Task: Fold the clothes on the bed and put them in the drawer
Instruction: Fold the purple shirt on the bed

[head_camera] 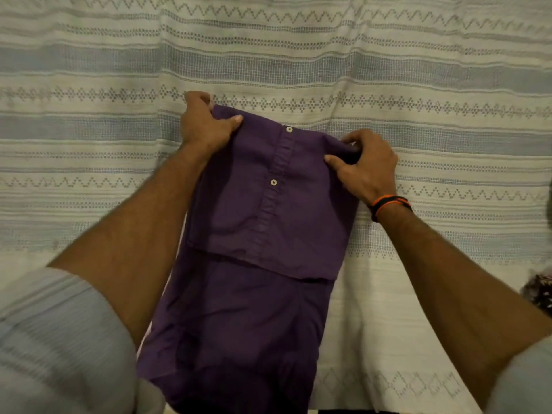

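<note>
Purple shirt (257, 222): lying lengthwise on the bed cover, running from the far hands down toward the person's body; the far portion is lying doubled over the near portion, its hem edge crossing the garment about halfway down.
Surface: a bed cover (418, 85) is spreading across the whole view, woven in pale cream with blue-grey bands, zigzag rows and small diamond rows; long soft creases are running through it.
Room: nothing beyond the bed is showing; a dark patterned item (539, 289) is sitting at the right edge, too cropped to identify.
Shirt fabric: matte, soft, lightly rumpled; the near half is showing deeper wrinkles than the folded panel.
Placket: a puckered strip is running diagonally down the folded panel, carrying two small pale round buttons (289, 129).
Left hand (203, 127): closing on the far left corner of the folded panel, thumb lying on top of the cloth, fingers curling under the edge.
Right hand (367, 165): pinching the far right corner, thumb on top, fingers bunching the cloth beneath.
Wristband (388, 204): an orange and black band is circling the right wrist.
Sleeves (59, 339): pale striped cloth is sitting rolled up above both bare forearms.
</note>
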`<state>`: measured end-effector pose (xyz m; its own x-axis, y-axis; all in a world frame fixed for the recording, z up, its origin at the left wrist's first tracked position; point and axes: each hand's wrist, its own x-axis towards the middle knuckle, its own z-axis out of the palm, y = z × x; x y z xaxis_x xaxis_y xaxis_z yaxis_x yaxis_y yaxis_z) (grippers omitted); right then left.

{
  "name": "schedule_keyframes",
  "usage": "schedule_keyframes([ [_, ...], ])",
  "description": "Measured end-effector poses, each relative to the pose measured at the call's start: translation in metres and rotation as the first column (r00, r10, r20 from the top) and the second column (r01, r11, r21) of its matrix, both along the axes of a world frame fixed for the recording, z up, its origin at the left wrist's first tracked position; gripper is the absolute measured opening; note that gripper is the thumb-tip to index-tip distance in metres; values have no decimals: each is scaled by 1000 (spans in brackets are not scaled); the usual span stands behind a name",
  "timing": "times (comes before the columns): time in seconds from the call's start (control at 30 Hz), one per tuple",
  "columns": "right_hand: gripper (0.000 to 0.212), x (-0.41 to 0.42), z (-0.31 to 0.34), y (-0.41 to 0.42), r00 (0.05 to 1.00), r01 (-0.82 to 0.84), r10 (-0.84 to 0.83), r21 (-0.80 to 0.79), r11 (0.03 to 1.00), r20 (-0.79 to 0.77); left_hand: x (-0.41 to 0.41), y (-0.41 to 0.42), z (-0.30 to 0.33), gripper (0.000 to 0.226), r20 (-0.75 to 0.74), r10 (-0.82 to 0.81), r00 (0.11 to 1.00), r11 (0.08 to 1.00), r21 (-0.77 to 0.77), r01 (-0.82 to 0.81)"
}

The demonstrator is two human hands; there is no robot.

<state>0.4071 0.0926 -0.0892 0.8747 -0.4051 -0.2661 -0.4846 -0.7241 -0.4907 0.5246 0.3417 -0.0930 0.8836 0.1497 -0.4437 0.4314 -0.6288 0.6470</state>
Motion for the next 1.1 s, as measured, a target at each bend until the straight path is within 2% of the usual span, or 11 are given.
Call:
schedule_keyframes([
  [0.1,37,4,3,-3,999,37,-36,76,996,-13,8,4,-1,54,-98,26,995,996,-80,-34],
  [0.2,33,-4,12,-4,996,84,-85,146,986,5,0,4,8,17,-73,12,997,985,-172,-24],
  [0.23,31,-6,17,-3,994,105,-109,172,980,15,-4,4,13,14,-55,8,998,982,-187,-18],
  [0.5,24,-49,72,7,980,135,-166,239,962,113,-41,17,72,17,83,-6,997,980,-199,22],
  [0.77,15,-121,112,36,976,36,-88,255,966,198,-115,49,123,14,247,-99,964,991,-60,117],
  [0.97,19,-190,118,69,969,-46,-7,210,977,247,-183,88,135,13,263,-194,945,979,-7,203],
  [1.1,20,-238,112,92,962,-138,97,148,979,257,-228,117,133,17,221,-306,926,950,126,285],
])
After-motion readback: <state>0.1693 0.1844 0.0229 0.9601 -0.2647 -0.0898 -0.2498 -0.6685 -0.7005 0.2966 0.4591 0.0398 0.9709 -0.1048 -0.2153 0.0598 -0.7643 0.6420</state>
